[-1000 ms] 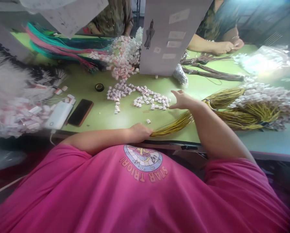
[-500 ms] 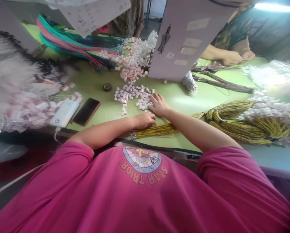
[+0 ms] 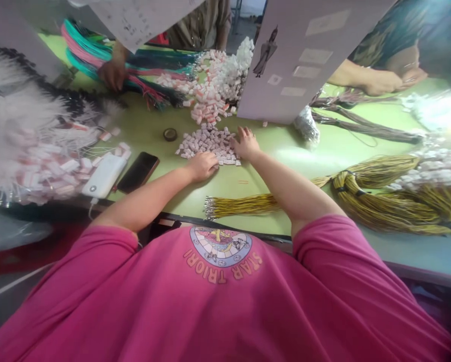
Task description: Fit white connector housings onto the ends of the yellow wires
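The fingers of the left hand (image 3: 202, 166) are curled close together at the near edge of the pile of small white connectors (image 3: 204, 142); whether they pinch a piece, I cannot tell. The fingers of the right hand (image 3: 247, 146) are partly spread, touching the pile's right edge. The pile lies on the green counter (image 3: 187, 193) between and beyond the two hands. Nearer the body, a straight bundle of yellow wires (image 3: 244, 205) lies with its metal-tipped ends to the left and runs beneath the right forearm towards a thick tied coil (image 3: 383, 201). A roll of tape (image 3: 170, 134) sits just left of the pile; a dark phone (image 3: 138, 172) and a white power bank (image 3: 105, 175) lie farther left. Across the counter, another person's hand (image 3: 113, 73) rests on teal and pink wires (image 3: 82, 56), near a heap of orange-and-white connectors (image 3: 206, 106).
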Available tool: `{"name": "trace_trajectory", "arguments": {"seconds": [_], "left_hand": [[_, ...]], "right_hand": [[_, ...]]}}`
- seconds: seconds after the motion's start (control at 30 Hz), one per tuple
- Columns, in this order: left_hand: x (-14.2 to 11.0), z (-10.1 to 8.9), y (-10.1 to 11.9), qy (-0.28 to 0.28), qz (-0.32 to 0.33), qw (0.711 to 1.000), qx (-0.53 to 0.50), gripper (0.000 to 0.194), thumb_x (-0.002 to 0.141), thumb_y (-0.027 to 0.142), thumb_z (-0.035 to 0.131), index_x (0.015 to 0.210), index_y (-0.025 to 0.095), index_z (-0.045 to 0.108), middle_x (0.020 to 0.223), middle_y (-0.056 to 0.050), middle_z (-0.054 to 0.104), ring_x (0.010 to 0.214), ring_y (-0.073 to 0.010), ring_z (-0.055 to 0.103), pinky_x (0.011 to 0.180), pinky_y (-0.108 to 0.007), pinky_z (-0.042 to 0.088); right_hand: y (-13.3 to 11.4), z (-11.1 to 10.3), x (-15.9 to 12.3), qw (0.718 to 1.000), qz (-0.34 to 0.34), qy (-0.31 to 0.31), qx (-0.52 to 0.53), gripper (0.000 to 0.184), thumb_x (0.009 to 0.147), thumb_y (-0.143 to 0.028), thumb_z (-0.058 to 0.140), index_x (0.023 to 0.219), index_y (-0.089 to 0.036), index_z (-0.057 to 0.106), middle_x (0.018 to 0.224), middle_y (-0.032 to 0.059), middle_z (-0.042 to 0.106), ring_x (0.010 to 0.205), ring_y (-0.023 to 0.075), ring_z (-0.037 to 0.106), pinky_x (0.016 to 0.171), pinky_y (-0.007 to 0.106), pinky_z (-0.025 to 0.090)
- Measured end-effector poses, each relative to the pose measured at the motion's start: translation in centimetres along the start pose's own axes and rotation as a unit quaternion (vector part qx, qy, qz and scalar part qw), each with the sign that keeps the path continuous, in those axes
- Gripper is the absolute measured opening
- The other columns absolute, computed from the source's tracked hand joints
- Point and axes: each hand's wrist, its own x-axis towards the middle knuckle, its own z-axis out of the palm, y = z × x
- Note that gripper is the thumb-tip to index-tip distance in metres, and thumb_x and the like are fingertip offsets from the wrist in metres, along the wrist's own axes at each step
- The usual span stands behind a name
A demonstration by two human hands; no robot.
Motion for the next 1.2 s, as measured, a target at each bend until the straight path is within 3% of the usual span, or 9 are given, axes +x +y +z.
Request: {"name": "trace_trajectory", "arguments": {"seconds": [0.13,0.23,0.3,0.37,0.53,0.7,0.87,1.03,1.2], "left_hand": [[0.1,-1.9,0.4,-0.010,-0.067,0.996,-0.050,0.020,0.082,0.022,0.046,0.087,0.012,0.063,0.091,-0.012,0.063,0.085,-0.0229,0.057,0.075,-0.034,0.041],[-0.2,-3.4,1.1,0.011,-0.149,0.978,-0.146,0.018,0.079,0.017,0.049,0.092,0.013,0.060,0.091,-0.009,0.063,0.079,-0.0187,0.058,0.070,-0.030,0.042],[-0.4,-3.8,1.8,0.012,-0.194,0.953,-0.232,0.019,0.079,0.018,0.051,0.097,0.015,0.058,0.086,-0.006,0.064,0.070,-0.0149,0.057,0.065,-0.028,0.042],[-0.6,-3.9,2.6,0.009,-0.222,0.923,-0.314,0.017,0.080,0.019,0.053,0.096,0.016,0.057,0.078,-0.002,0.062,0.062,-0.0119,0.054,0.061,-0.025,0.041],[-1.2,-4.1,3.7,0.008,-0.251,0.858,-0.449,0.016,0.075,0.012,0.057,0.091,0.015,0.058,0.073,0.000,0.060,0.056,-0.0083,0.052,0.059,-0.023,0.043],[-2.1,-4.5,3.5,0.001,-0.233,0.842,-0.487,0.011,0.080,0.017,0.059,0.090,0.014,0.058,0.071,-0.002,0.059,0.059,-0.0091,0.054,0.063,-0.026,0.046],[-2.8,-4.2,3.1,0.030,-0.255,0.822,-0.509,0.014,0.077,0.012,0.060,0.091,0.013,0.059,0.070,0.001,0.057,0.057,-0.0071,0.052,0.061,-0.024,0.045],[-3.0,-3.4,3.0,0.007,-0.257,0.778,-0.573,0.009,0.078,0.012,0.059,0.086,0.013,0.056,0.074,-0.001,0.061,0.060,-0.0083,0.057,0.059,-0.023,0.046],[-3.3,-2.7,2.9,0.012,-0.256,0.783,-0.567,0.008,0.080,0.013,0.058,0.087,0.014,0.055,0.077,-0.002,0.063,0.061,-0.0078,0.057,0.059,-0.022,0.044]], "right_hand": [[-1.5,0.8,-2.4,0.996,-0.079,-0.007,0.038,0.064,0.086,-0.042,0.038,0.141,-0.010,0.036,0.149,0.0173,0.034,0.138,0.0312,0.028,0.109,0.052,0.026],[-1.9,-0.6,-5.5,0.992,-0.105,0.042,0.052,0.046,0.084,-0.034,0.042,0.121,-0.013,0.058,0.128,0.0139,0.058,0.118,0.0284,0.049,0.102,0.045,0.036],[-2.1,-2.1,-8.0,0.985,-0.147,-0.069,0.049,0.033,0.081,-0.030,0.045,0.101,-0.017,0.067,0.102,0.0082,0.069,0.094,0.0230,0.059,0.088,0.039,0.044],[-2.6,-3.4,-10.7,0.948,-0.210,-0.238,0.035,0.027,0.079,-0.032,0.050,0.094,-0.021,0.069,0.092,0.0046,0.070,0.080,0.0186,0.060,0.073,0.032,0.045],[-4.9,-4.0,-15.5,0.921,-0.244,-0.297,-0.070,0.019,0.072,-0.023,0.052,0.086,-0.020,0.065,0.084,0.0072,0.067,0.069,0.0171,0.055,0.057,0.029,0.033],[-5.0,-3.7,-15.5,0.916,-0.223,-0.332,0.013,0.013,0.070,-0.020,0.050,0.076,-0.018,0.062,0.079,0.0047,0.065,0.067,0.0137,0.051,0.059,0.027,0.031],[-4.9,-4.8,-14.4,0.930,-0.170,-0.299,0.134,0.010,0.071,-0.020,0.047,0.076,-0.018,0.056,0.075,0.0010,0.059,0.067,0.0118,0.048,0.062,0.025,0.032],[-5.5,-5.1,-14.1,0.932,-0.220,-0.281,0.069,0.011,0.071,-0.019,0.047,0.079,-0.018,0.054,0.077,0.0026,0.058,0.066,0.0120,0.044,0.061,0.027,0.030],[-5.5,-3.8,-14.3,0.916,-0.272,-0.290,-0.055,0.022,0.070,-0.023,0.054,0.091,-0.018,0.056,0.085,0.0087,0.063,0.071,0.0173,0.050,0.059,0.029,0.031]]}}
